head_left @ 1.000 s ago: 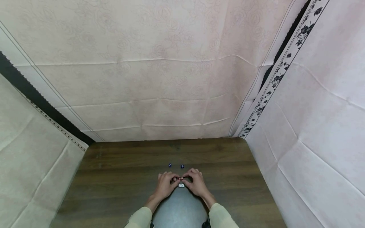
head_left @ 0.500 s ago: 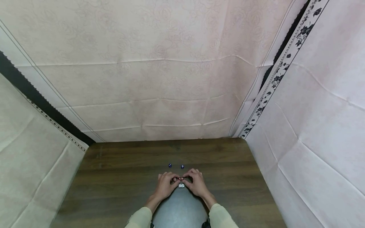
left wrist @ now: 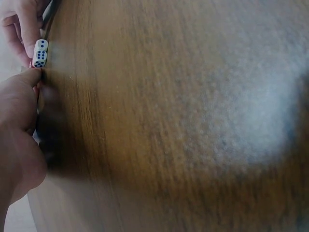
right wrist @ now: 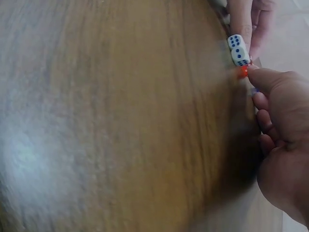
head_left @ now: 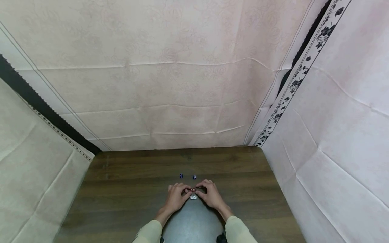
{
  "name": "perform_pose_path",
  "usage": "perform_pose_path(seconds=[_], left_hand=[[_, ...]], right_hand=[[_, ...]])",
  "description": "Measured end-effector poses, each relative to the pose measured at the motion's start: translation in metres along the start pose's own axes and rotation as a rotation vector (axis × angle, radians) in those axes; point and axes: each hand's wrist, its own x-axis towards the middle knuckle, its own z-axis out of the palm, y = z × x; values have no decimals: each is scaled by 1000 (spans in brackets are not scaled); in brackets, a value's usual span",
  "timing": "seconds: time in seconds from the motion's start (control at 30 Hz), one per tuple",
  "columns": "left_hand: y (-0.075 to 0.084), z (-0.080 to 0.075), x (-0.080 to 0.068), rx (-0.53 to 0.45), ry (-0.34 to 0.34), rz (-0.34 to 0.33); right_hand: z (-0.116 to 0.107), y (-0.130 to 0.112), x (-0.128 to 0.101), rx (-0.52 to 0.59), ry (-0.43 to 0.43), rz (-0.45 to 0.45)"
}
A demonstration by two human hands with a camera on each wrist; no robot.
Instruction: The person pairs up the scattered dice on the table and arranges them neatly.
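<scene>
Leaning over the near edge of the wooden table (head_left: 121, 189), the person has both hands drawn together at the middle, fingertips almost meeting. The left hand (head_left: 176, 197) and the right hand (head_left: 209, 195) each curl their fingers inward and pinch a small red die (head_left: 192, 190) between them from either side; it is tiny in the head view and only a sliver of red shows past the thumb in the right wrist view (right wrist: 244, 71), so I cannot tell how many red pieces are there. Just nearer the person, touching or close against the red one, sit white dice (head_left: 193, 197) with dark blue pips; in the wrist views they read as two white cubes set one against the other (left wrist: 40, 52), with the fingers (right wrist: 240, 19) of the other hand right behind them. Whether any finger actually presses the white pair I cannot make out. Farther out on the table, a little apart from the hands, two dark blue dice (head_left: 181, 176) lie side by side with a small gap between them. Pale sleeves (head_left: 150, 233) cover both forearms. Pinkish patterned cloth (head_left: 182, 84) hangs behind and to both sides of the table.
</scene>
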Motion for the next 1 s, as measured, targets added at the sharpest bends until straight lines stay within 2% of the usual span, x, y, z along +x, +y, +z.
perform_pose_path(seconds=[0.27,0.53,0.83,1.0], left_hand=[[0,0,0,-6,-2,1],[-3,1,1,-5,-4,-2],[-3,1,1,-7,4,-4],[-1,1,0,-20,-2,-11]], right_hand=[[-9,-2,3,21,21,-29],[-18,-2,17,21,59,1],[-16,3,34,-9,78,-10],[-15,0,43,-9,72,12]])
